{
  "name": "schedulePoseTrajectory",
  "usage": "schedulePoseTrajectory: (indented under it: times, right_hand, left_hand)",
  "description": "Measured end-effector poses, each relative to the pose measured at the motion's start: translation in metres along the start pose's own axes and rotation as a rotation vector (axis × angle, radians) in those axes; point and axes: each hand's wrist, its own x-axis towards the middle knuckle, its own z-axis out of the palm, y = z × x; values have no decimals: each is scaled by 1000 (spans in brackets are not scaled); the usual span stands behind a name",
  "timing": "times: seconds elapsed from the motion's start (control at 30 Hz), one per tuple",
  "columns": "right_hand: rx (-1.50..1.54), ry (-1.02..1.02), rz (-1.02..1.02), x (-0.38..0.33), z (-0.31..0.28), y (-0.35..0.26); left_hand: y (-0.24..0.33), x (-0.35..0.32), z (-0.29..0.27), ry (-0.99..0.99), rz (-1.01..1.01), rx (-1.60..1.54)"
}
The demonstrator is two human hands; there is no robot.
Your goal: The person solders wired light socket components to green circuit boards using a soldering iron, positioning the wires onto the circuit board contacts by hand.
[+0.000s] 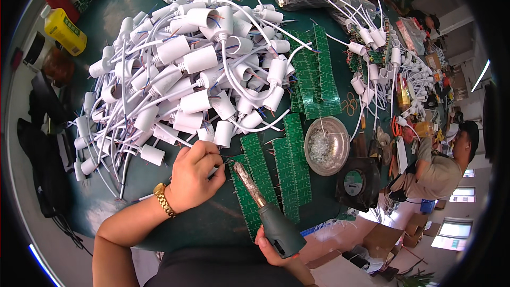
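Observation:
My left hand [196, 174], with a gold watch at its wrist, pinches the end of a white cable [175, 137] that runs to the heap of sockets. Its fingers partly hide the thin wires there. My right hand [273, 248] is wrapped round the dark handle of a soldering iron [280, 228]. The iron's worn metal tip points up and left, close to my left fingertips, over the top of a green circuit board strip [245, 202]. Whether tip and wire touch, I cannot tell. A large heap of white cabled lamp sockets [199, 59] lies just beyond my left hand.
More green board strips [291, 165] lie right of the iron. Beyond them are a metal bowl [312, 163] of clear bits and a black fan-like box [357, 185]. A yellow bottle [65, 31] stands far left. Another person [436, 167] sits at the right near more sockets.

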Motion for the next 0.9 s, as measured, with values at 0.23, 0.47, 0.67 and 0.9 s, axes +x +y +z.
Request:
schedulePoseTrajectory:
  times: [0.23,0.47,0.67,0.9]
  right_hand:
    - [89,-1,33,-1,-1,-1]
    - [226,-21,73,7,-4,-12]
    - [127,-14,-14,-1,-3,-1]
    - [459,133,123,-9,-14,-8]
  left_hand:
    - [-1,-1,2,20,-2,0]
    - [-1,-3,2,31,1,18]
    - [-1,-2,3,39,12,17]
    - [-1,-3,3,32,16,18]
